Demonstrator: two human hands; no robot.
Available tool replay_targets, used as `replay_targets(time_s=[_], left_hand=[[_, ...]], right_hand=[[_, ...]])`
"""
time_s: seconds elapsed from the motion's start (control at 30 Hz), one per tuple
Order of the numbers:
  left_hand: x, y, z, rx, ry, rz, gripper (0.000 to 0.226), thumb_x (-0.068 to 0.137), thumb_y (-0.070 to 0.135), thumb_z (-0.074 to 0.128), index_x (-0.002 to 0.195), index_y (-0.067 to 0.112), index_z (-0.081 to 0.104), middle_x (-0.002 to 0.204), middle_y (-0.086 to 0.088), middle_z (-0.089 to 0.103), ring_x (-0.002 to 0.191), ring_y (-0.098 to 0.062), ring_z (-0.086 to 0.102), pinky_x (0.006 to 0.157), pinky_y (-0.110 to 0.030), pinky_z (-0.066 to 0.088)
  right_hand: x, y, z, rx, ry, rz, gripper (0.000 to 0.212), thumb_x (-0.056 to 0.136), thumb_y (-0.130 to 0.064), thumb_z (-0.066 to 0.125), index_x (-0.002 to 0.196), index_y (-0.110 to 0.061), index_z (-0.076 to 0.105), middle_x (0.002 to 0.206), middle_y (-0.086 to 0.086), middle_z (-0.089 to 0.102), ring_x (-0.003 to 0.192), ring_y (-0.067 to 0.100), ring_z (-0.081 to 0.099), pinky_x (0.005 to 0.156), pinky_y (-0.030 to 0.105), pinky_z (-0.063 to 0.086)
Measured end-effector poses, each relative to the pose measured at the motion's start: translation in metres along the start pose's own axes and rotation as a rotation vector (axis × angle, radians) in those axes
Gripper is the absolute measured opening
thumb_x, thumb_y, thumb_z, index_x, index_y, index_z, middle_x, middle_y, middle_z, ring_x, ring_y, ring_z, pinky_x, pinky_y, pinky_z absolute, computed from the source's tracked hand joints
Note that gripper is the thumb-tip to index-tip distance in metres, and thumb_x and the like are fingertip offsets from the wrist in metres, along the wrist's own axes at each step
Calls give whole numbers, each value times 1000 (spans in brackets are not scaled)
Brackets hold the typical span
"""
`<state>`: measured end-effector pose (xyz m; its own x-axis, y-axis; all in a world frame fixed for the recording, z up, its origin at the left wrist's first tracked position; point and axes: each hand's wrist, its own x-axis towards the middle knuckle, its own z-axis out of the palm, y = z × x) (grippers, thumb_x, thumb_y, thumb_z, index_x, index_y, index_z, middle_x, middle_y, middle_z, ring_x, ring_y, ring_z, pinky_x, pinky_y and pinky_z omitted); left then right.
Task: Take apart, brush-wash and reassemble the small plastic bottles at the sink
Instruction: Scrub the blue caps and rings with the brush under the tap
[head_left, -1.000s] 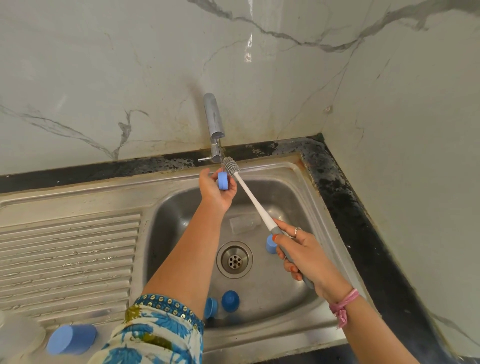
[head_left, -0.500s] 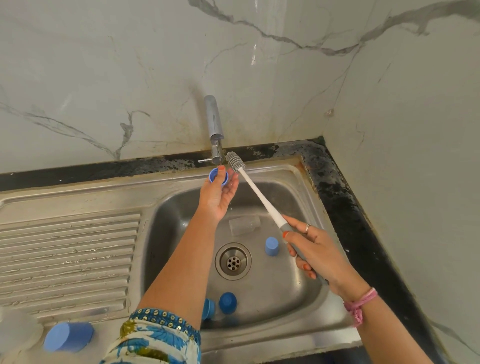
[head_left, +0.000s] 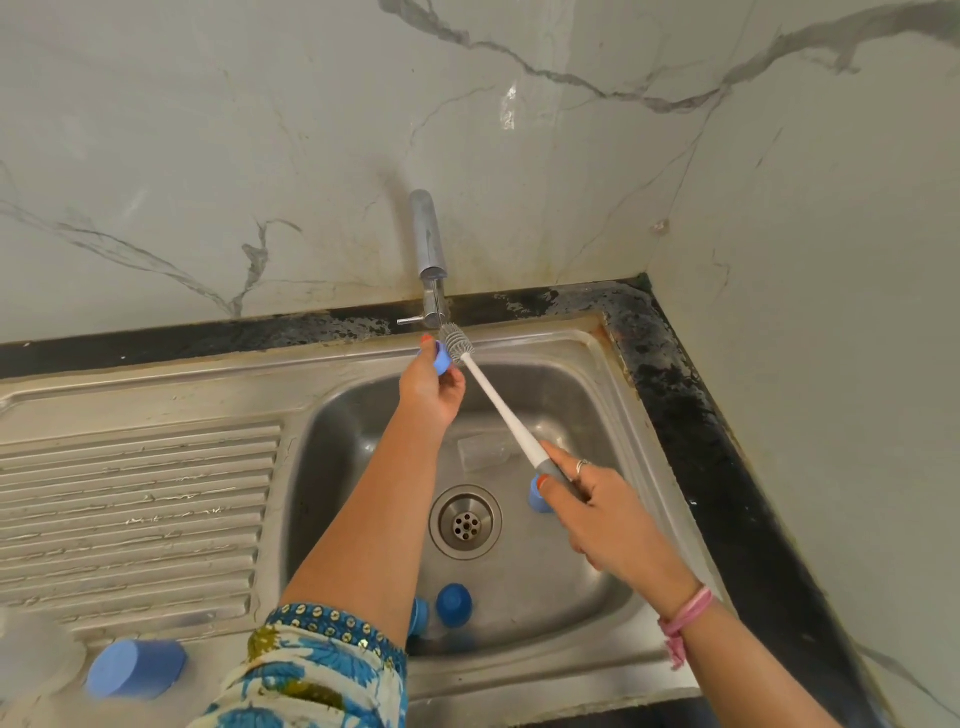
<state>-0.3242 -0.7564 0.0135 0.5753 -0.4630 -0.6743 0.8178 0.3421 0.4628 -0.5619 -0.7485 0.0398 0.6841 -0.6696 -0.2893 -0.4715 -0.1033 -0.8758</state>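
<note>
Under the steel tap (head_left: 429, 249), the left hand (head_left: 430, 384) pinches a small round blue plastic cap (head_left: 440, 358). The right hand (head_left: 602, 512) grips the bottle brush (head_left: 498, 405), whose ribbed grey head touches the cap at its 3 o'clock side, above the stainless sink (head_left: 587, 395).

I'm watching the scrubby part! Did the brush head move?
Yes. The brush head, earlier right of the blue cap below the tap, now touches it.

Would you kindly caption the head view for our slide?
Left hand holds blue cap against brush under tap.
</note>
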Motion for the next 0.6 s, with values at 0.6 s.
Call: replay_targets(time_s=[0.6], left_hand=[[1,20,12,473,-105,151,25,102,28,48,109,5,57,93,-6,51,73,-14,49,69,-28,50]], right_hand=[[-1,-19,-36,-1186,193,-287,56,104,-32,35,151,-45,7,96,-6,40,52,8,33,45,20,24]])
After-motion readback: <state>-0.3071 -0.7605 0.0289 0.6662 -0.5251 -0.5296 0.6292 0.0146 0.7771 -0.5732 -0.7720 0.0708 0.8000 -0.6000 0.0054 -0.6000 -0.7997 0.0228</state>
